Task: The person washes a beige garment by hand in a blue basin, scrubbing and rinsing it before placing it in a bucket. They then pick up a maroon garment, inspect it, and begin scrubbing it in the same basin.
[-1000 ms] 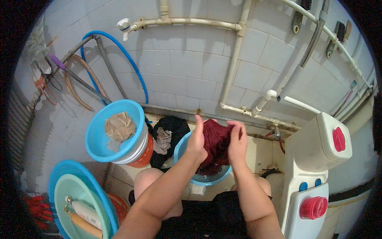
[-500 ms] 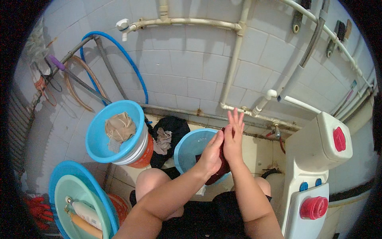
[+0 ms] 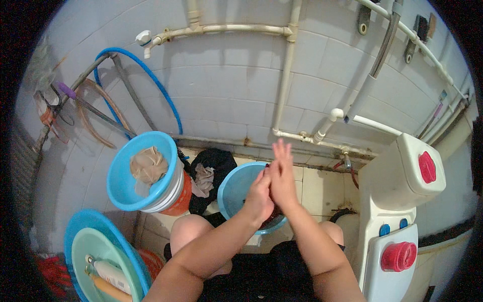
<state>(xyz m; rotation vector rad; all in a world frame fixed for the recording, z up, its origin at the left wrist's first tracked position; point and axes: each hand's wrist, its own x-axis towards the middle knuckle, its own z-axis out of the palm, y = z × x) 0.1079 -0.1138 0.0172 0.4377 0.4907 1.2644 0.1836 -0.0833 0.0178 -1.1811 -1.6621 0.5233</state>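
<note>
I squat over a blue basin [image 3: 235, 194] on the tiled floor. My left hand [image 3: 259, 194] and my right hand [image 3: 283, 176] are pressed palm to palm above its right side, the right hand's fingers pointing up and slightly spread. Neither hand holds anything. A dark red cloth [image 3: 275, 220] lies in the basin just below my wrists, mostly hidden by them. My bare knees show under my forearms.
To the left is a stack of basins [image 3: 121, 191] holding a beige cloth [image 3: 147, 166]. A dark clothes pile [image 3: 214, 163] lies against the wall. A white tank [image 3: 402, 166] with red caps is at right. A teal basin [image 3: 83, 251] with bottles sits lower left; a blue hose [image 3: 151, 80] hangs on the wall.
A second ago both hands gripped the dark red cloth above the basin. They have let it go into the basin and now press flat against each other.
</note>
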